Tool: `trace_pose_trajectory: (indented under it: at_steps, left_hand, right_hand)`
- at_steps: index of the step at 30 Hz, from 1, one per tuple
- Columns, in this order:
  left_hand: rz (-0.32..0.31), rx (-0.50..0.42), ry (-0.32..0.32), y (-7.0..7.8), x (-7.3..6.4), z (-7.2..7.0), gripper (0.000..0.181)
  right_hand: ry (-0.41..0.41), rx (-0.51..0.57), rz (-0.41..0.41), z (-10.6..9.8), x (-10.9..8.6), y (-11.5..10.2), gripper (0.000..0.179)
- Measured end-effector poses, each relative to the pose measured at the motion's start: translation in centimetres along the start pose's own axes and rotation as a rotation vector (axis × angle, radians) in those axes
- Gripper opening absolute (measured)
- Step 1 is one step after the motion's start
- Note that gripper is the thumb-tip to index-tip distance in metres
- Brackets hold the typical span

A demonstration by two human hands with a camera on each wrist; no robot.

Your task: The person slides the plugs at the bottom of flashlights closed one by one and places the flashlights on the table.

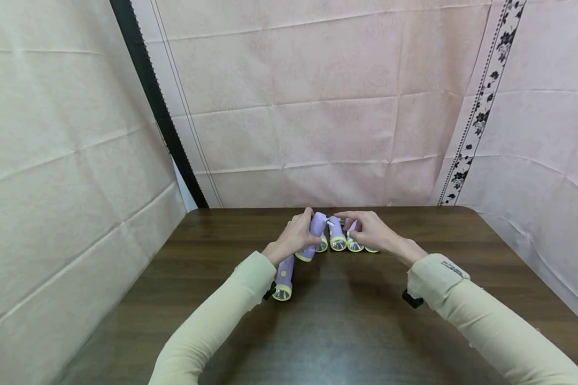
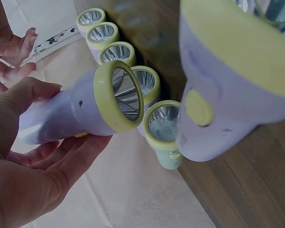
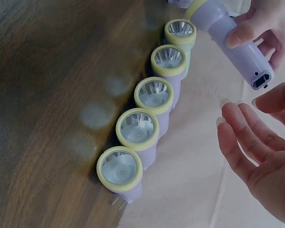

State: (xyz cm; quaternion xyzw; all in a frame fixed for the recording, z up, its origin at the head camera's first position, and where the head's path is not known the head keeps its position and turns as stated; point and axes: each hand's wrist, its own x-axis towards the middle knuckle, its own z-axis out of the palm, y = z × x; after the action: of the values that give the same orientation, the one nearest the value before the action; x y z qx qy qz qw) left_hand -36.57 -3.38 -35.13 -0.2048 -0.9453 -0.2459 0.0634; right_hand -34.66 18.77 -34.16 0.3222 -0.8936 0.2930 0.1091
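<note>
My left hand [image 1: 292, 238] grips a lilac flashlight [image 1: 317, 224] with a pale yellow head ring, held raised and tilted above the table. In the right wrist view, the tail of that flashlight [image 3: 240, 52] shows a dark slot and points toward my right hand [image 3: 263, 152]. The right hand's fingers are loosely bent, with nothing visibly held, just short of the tail. Beside both hands lies a row of several flashlights [image 3: 154, 95], lenses toward me; one has a pale green body [image 2: 168, 159]. Another lilac flashlight [image 1: 284, 272] lies near my left wrist.
The dark wooden table [image 1: 327, 331] carries everything. A pale cloth [image 1: 293, 107] hangs behind its far edge, and more cloth [image 1: 77, 160] hangs at the left. Two thin metal prongs [image 3: 118, 201] stick out by the last flashlight in the row.
</note>
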Motion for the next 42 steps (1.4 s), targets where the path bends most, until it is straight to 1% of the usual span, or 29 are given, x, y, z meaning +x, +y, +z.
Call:
trace_pose_trajectory:
  at_steps: [4,9,13,19,24,29,35,42]
  left_hand:
    - [0.005,0.006,0.004,0.1,-0.1,0.1,0.059]
    - [0.010,-0.011,0.005,0.1,-0.1,0.2,0.059]
    - [0.022,-0.034,0.004,0.3,-0.1,0.3,0.058]
    - [0.048,-0.054,0.004,0.4,-0.4,0.4,0.052]
    - [0.097,-0.050,0.030,0.3,-0.5,0.4,0.047]
    - [0.140,-0.035,0.050,0.4,-0.6,0.4,0.046]
    - [0.155,0.002,0.063,0.6,-0.6,0.5,0.046]
    - [0.160,0.015,0.064,0.8,-0.7,0.5,0.046]
  right_hand:
    - [-0.028,0.016,-0.014,0.0,0.0,-0.1,0.062]
    - [-0.061,0.017,-0.036,0.0,0.1,-0.5,0.065]
    - [-0.078,0.011,-0.024,0.1,0.2,-0.8,0.067]
    - [-0.067,-0.014,-0.019,0.3,0.2,-0.9,0.068]
    - [-0.041,-0.032,-0.037,0.4,0.4,-1.1,0.065]
    - [-0.027,-0.030,-0.054,0.2,0.4,-1.2,0.064]
    - [-0.013,-0.049,-0.031,0.3,0.3,-1.1,0.062]
    - [-0.041,-0.035,-0.022,0.2,0.3,-1.3,0.065]
